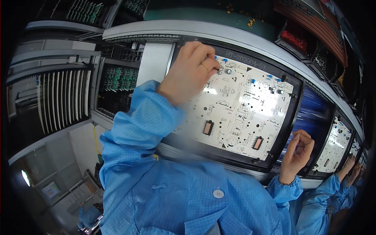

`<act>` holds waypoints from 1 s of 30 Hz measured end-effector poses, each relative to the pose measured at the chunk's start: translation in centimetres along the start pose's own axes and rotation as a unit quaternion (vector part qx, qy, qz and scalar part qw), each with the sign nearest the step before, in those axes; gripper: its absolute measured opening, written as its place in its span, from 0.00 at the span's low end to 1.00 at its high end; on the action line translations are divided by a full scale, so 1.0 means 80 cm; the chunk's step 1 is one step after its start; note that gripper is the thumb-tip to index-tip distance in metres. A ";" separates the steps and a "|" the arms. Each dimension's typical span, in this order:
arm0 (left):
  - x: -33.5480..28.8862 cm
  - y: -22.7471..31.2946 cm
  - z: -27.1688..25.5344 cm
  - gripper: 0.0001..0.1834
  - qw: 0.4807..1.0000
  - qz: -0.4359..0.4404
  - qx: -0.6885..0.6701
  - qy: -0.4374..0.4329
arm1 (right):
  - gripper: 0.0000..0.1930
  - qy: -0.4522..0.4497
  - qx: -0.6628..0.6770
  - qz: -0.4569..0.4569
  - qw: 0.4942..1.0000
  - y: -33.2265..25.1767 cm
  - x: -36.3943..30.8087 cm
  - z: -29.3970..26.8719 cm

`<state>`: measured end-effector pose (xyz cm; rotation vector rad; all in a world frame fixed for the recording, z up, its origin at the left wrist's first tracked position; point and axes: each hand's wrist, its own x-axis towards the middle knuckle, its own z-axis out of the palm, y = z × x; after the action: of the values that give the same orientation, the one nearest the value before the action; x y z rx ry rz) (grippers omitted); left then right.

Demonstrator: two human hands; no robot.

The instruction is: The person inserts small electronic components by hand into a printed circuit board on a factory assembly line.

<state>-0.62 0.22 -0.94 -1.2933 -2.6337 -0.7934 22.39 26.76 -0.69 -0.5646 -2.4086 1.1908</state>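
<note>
A brush from my bunched left hand (190, 70) could tilt the blue component (225, 60) beside it on the white board (235, 107) — my right hand (296, 156) is curled; whether either grips anything, I can't tell.

The white circuit board (239, 105) before me looks smooth and glossy, the frame (286, 127) around it matt, the rail (176, 26) beyond it smooth metal, my left sleeve (137, 113) beside it creased cloth.

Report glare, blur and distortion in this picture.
Head view: bright glare washes out patches of the white circuit board; hazy blur veils its lower-left edge; fisheye distortion bows the silver rail beyond it; the frame's corners fall into black.
</note>
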 end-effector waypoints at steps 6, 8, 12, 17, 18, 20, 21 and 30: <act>0.001 -0.004 -0.003 0.10 0.992 0.066 0.105 -0.002 | 0.02 -0.008 -0.003 -0.006 1.000 0.003 0.000 0.004; 0.003 -0.006 -0.002 0.10 0.989 0.082 0.125 -0.012 | 0.02 -0.009 0.004 0.007 1.000 0.002 -0.001 0.004; 0.001 -0.008 0.002 0.10 0.989 0.086 0.121 0.002 | 0.02 -0.012 0.002 0.008 1.000 0.001 -0.001 0.005; 0.002 -0.005 0.003 0.11 0.988 0.086 0.129 -0.001 | 0.02 -0.006 0.002 0.016 1.000 0.001 -0.001 0.006; 0.002 -0.005 0.002 0.11 0.988 0.085 0.129 -0.001 | 0.02 -0.007 0.003 0.015 1.000 0.000 -0.001 0.006; 0.002 -0.006 0.002 0.10 0.991 0.078 0.111 -0.003 | 0.03 0.002 0.007 0.028 1.000 0.000 -0.002 0.005; 0.003 -0.006 0.001 0.10 0.991 0.078 0.112 -0.002 | 0.03 0.002 0.007 0.027 1.000 -0.001 -0.002 0.006; 0.006 -0.003 -0.002 0.09 0.993 0.091 0.080 0.005 | 0.04 0.012 0.002 0.017 1.000 0.001 -0.003 0.007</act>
<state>-1.14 0.34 -0.76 -1.4536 -2.4678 -0.5488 22.34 26.32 -1.13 -0.6186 -2.3849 1.1957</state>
